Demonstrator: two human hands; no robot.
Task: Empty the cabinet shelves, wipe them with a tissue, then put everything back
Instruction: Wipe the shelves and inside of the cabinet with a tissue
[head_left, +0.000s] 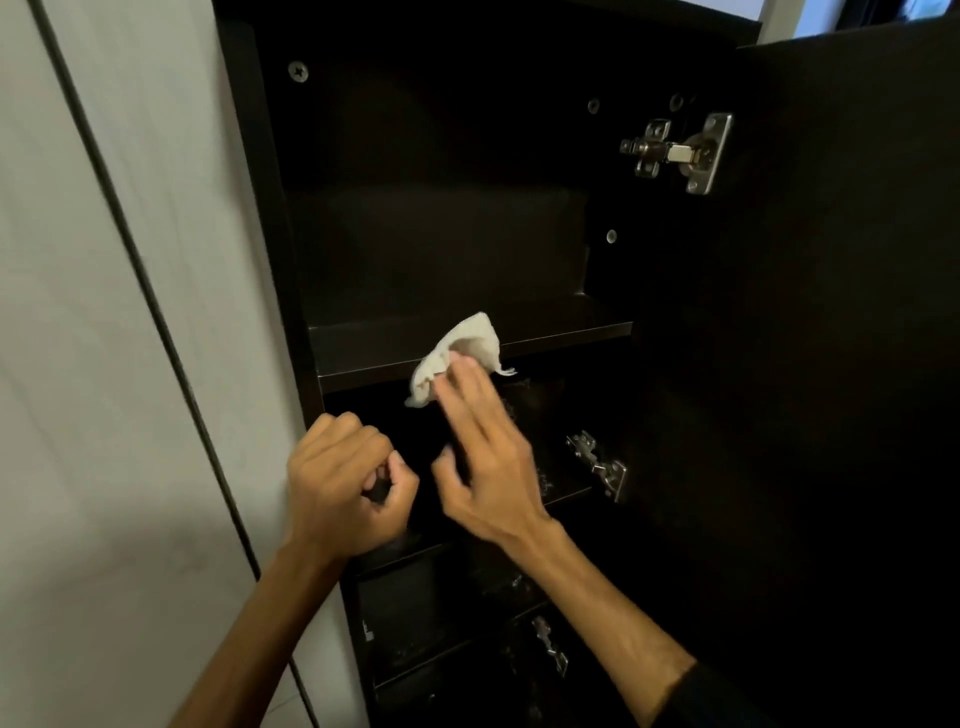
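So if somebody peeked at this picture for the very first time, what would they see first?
Probably the white tissue, the one bright thing against the dark cabinet, at the front edge of the shelf with the right hand touching it with straight fingers. Next, the left hand, curled into a loose fist by the cabinet's left edge. Then the shiny metal hinge, up on the right by the open door.
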